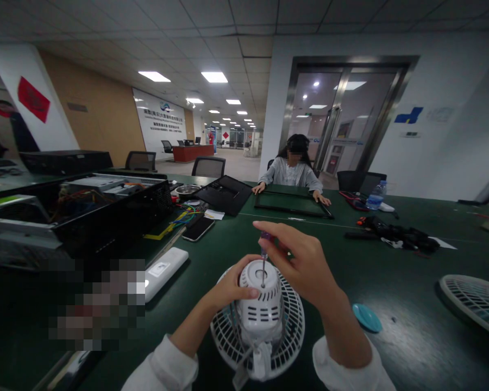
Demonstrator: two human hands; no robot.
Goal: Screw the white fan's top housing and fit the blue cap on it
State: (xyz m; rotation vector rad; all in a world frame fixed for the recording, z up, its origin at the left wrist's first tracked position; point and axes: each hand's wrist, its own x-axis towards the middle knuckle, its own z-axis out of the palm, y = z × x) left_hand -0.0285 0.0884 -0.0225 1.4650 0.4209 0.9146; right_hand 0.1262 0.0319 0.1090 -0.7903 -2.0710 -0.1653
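Screwdriver [264,253] stands upright — tip down, seemingly touching fan [261,315].

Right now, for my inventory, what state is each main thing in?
Screwdriver: upright, tip down at the motor housing.
White electric fan: motor housing up, gripped by left hand.
Right hand: holding the screwdriver.
Desktop computer case: open, insides exposed.
Smartphone: lying flat, screen dark.
Black rectangular frame: between co-worker's hands.
Water bottle: standing.
Ceiling lights: lit.
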